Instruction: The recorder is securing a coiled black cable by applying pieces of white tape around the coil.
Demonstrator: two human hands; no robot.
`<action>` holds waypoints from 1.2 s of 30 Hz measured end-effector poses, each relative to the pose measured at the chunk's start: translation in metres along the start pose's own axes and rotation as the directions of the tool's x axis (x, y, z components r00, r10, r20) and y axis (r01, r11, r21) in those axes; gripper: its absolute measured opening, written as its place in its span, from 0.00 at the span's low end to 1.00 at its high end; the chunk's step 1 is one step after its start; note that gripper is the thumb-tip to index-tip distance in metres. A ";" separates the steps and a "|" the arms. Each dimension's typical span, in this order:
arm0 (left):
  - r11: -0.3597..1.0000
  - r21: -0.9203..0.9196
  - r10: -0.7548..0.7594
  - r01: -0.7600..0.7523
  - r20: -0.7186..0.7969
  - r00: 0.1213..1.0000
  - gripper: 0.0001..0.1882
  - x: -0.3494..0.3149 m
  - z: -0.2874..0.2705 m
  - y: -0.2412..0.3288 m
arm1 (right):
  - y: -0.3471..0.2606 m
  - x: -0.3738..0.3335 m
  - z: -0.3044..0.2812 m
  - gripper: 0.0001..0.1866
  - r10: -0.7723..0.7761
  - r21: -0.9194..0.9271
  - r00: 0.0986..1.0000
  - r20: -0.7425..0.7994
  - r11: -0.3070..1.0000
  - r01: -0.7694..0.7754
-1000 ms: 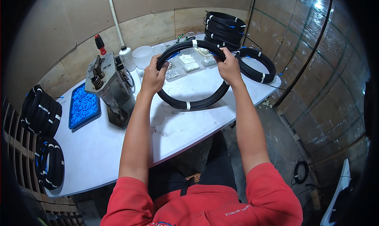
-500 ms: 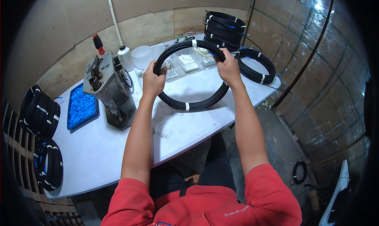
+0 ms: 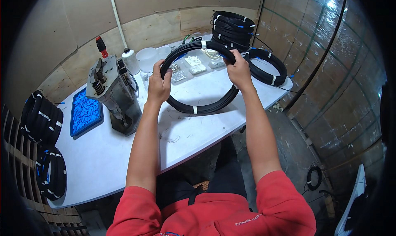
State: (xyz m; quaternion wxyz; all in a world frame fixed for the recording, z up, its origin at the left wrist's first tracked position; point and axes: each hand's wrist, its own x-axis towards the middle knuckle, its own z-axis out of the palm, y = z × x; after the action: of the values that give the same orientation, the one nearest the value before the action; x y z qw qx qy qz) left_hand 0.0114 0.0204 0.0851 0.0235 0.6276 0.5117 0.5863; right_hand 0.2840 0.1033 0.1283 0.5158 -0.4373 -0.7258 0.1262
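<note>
A coil of black cable, bound with white tape at its far and near sides, is held up over the white table. My left hand is closed around the coil's left side, thumb on the inner edge. On the upper right part, my right hand grips the same coil, its fingertips near a blue piece on the cable. Through the ring I see clear trays with small metal parts and white pieces. Another black coil lies flat just right of my right hand.
Left of my arms stands a grey metal press with a red-and-black top piece. Beside it sits a blue tray of small blue parts. Black coils are stacked at the back right and far left. A white bottle stands behind the press.
Both hands keep hold of the coil, which has barely shifted. My left hand has moved slightly up and left along it.
</note>
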 end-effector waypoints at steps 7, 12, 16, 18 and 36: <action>1.000 0.005 0.002 -0.002 -0.017 1.000 0.19 -0.001 -0.001 0.001 | 0.001 0.003 0.004 0.14 -0.017 0.002 1.000 -0.006 1.000 0.017; 0.995 0.094 -0.029 0.029 -0.010 1.000 0.18 0.008 0.000 0.004 | -0.003 0.002 0.000 0.14 -0.069 -0.050 0.997 0.019 0.996 0.070; 0.961 0.214 0.191 -0.175 -0.059 0.980 0.22 0.024 -0.002 0.019 | -0.003 -0.002 -0.002 0.15 -0.052 -0.072 0.997 0.049 0.996 0.056; 0.936 0.245 0.270 -0.252 -0.039 0.962 0.23 0.036 -0.001 0.023 | -0.003 -0.001 0.001 0.15 -0.088 -0.070 0.995 0.048 0.993 0.091; 0.978 0.079 0.191 -0.194 0.033 0.981 0.20 0.045 -0.009 0.024 | -0.012 -0.003 0.003 0.18 -0.080 -0.056 0.995 0.064 0.995 0.084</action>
State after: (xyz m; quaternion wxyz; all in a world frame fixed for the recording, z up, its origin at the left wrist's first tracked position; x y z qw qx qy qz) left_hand 0.0099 0.0340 0.1345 -0.0527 0.6819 0.4718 0.5564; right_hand 0.2751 0.0947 0.1330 0.4849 -0.4180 -0.7620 0.0969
